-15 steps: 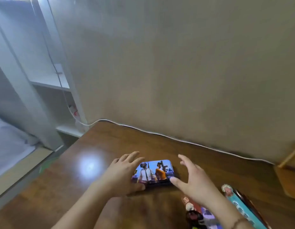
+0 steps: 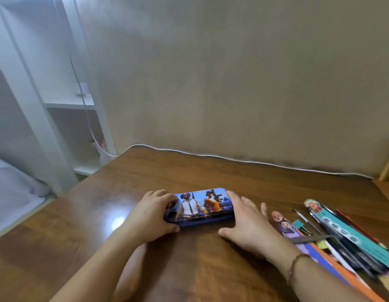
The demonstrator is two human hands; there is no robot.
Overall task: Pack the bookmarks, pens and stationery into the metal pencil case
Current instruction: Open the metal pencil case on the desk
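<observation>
**Both hands closing in on a shut pencil case**

A metal pencil case (image 2: pixel 200 205), its lid printed with cartoon soldiers, is lying closed on a brown wooden desk (image 2: pixel 276 179), just below the centre of the view. Half a second earlier the hands were only reaching for it; now they are bracketing its two short ends. The left hand (image 2: pixel 150 214), at the case's nine o'clock, is curling over that end with the thumb pressing the near edge, so it is gripping the case. The right hand (image 2: pixel 246 223), at three o'clock, is lying flat and open against the other end, fingers spread, grasping nothing. Judging from this, the person is steadying the case to lift the lid, and packing is yet to begin.

At four o'clock from the case, a loose pile is waiting: character bookmarks (image 2: pixel 283 223), a teal bookmark (image 2: pixel 339 227), dark pens (image 2: pixel 309 223) and coloured strips.

A white cable (image 2: pixel 232 159) is running along the desk's far edge below a plain beige wall (image 2: pixel 232 73). At ten o'clock, white shelving (image 2: pixel 69 104) is standing; a bed (image 2: pixel 10 188) is showing at nine o'clock.
</observation>
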